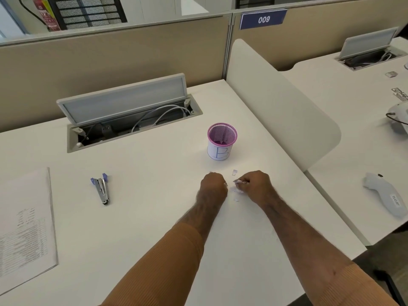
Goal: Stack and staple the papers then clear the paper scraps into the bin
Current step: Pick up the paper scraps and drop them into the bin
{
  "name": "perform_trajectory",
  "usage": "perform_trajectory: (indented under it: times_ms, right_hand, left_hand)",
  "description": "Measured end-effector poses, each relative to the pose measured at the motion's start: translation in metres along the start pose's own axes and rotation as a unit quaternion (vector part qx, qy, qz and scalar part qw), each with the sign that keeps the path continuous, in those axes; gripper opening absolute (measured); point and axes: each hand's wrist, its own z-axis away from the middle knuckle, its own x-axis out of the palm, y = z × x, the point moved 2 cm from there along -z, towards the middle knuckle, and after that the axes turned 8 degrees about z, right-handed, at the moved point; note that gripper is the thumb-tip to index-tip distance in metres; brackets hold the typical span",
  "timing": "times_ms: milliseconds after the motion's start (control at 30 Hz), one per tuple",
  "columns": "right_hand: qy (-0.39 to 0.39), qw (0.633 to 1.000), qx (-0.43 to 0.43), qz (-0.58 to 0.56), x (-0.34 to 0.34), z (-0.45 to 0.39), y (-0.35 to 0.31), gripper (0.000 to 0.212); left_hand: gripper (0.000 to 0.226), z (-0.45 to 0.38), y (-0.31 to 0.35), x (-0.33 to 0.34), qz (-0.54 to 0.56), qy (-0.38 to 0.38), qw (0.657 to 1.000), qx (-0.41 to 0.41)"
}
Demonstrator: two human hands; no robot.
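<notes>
A stack of printed papers [25,228] lies at the left edge of the white desk [143,217]. A silver stapler with purple ends [102,189] lies to its right. The bin, a small pink mesh cup [221,141] with a "B" label, stands upright beyond my hands. My right hand [256,184] is closed on small white paper scraps. My left hand [213,185] is a closed fist beside it; a scrap edge shows at its fingers. More paper scraps [236,194] lie on the desk between the hands, and one scrap [234,172] lies nearer the cup.
An open cable tray [132,122] with a raised lid sits at the back of the desk. A curved white divider [284,107] bounds the right side. On the neighbouring desk lies a white handheld device [386,196].
</notes>
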Motion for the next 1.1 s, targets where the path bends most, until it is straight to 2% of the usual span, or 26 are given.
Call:
perform_trajectory:
  times_ms: [67, 167, 267, 467, 667, 767, 867, 1100]
  right_hand:
    - [0.0, 0.998, 0.018, -0.056, -0.006, 0.0, 0.011, 0.018]
    - [-0.031, 0.984, 0.049, -0.171, -0.014, -0.004, 0.021, 0.026]
    - [-0.055, 0.953, 0.062, -0.292, -0.026, -0.009, 0.015, 0.017]
    - [-0.056, 0.933, 0.034, -0.353, -0.062, -0.035, -0.016, 0.018]
    - [0.002, 0.957, 0.007, -0.289, -0.08, -0.068, -0.061, 0.02]
    - [0.048, 0.986, -0.022, -0.156, -0.08, -0.079, -0.076, 0.007]
    - [0.076, 0.996, -0.042, -0.024, -0.08, -0.081, -0.092, 0.013]
    - [0.071, 0.996, -0.035, 0.038, -0.075, -0.088, -0.105, 0.028]
  left_hand:
    - [0.021, 0.001, -0.008, 0.002, 0.022, -0.02, 0.999, -0.013]
    - [0.019, -0.004, -0.014, -0.006, 0.059, -0.004, 0.998, -0.035]
    - [0.019, -0.011, -0.013, -0.018, 0.078, 0.006, 0.996, -0.035]
    - [0.021, -0.036, 0.01, -0.057, 0.093, 0.075, 0.993, -0.001]
    - [0.019, -0.07, 0.048, -0.091, 0.102, 0.12, 0.987, 0.018]
    - [0.02, -0.083, 0.061, -0.094, 0.07, 0.093, 0.993, 0.019]
    - [0.026, -0.091, 0.068, -0.093, 0.036, 0.039, 0.999, 0.005]
    - [0.033, -0.097, 0.069, -0.095, 0.042, -0.004, 0.999, -0.001]
